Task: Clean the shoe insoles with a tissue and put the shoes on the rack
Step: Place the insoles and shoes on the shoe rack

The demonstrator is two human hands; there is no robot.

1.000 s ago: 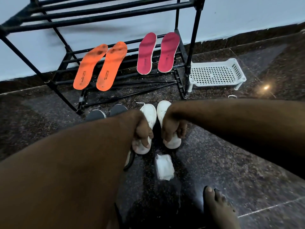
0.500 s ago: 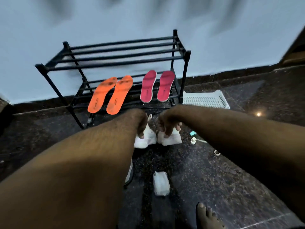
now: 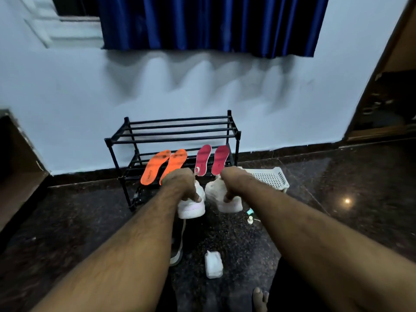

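Holding one white shoe in each hand, you have both arms stretched out in front of the black rack (image 3: 177, 134). Your left hand (image 3: 180, 184) has its fingers curled round the collar of the left white shoe (image 3: 191, 207), thumb hooked over the rim, the heel end toward you. Your right hand (image 3: 231, 183) grips the right white shoe (image 3: 225, 199) the same way, fingers closed on its opening. Both shoes hang off the floor, close together but not touching.

Just beyond your left fingers, two orange insoles (image 3: 163, 165) lean on the rack's lower shelf; beyond your right fingers stand two pink insoles (image 3: 212, 159). The top shelf carries nothing visible. Right of your right fingers a white plastic tray (image 3: 270, 176) sits on the floor beside the rack. Below your left wrist a dark shoe (image 3: 177, 246) lies on the floor, partly hidden by your forearm. Nearer to you, between your arms, lies a white tissue pack (image 3: 213, 264). A few small items near your right forearm are too small to tell.
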